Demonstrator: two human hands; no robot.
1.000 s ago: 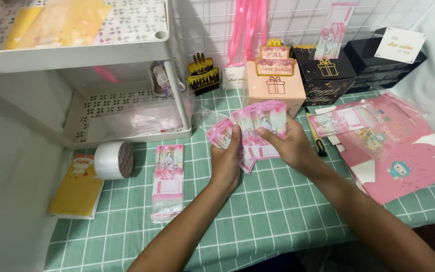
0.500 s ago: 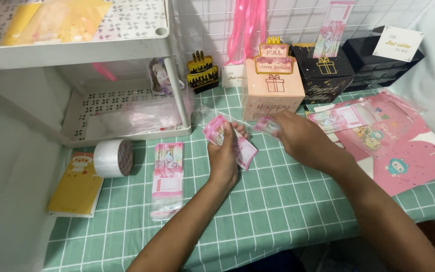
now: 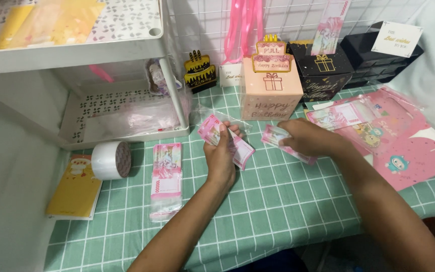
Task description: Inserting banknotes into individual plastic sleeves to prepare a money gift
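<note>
My left hand [image 3: 221, 155] grips a small stack of pink banknotes [image 3: 212, 132], some in a clear plastic sleeve, held upright above the green checked tablecloth [image 3: 278, 201]. My right hand [image 3: 305, 138] is a little to the right, apart from the left, and holds a single pink banknote [image 3: 278, 138] with its end pointing down-right. A pink gift box [image 3: 270, 93] with a gold bow print stands just behind both hands.
A sleeved bundle of pink notes [image 3: 166, 176] lies left of my left hand, beside a white tape roll [image 3: 111, 160] and a yellow card [image 3: 75, 191]. A white shelf rack [image 3: 76, 55] fills the back left. Black gift boxes [image 3: 323, 70] and pink packaging [image 3: 404, 146] sit on the right.
The fanned notes that both hands held together have been split. My right hand drew one note away to the right while the left kept the rest.
</note>
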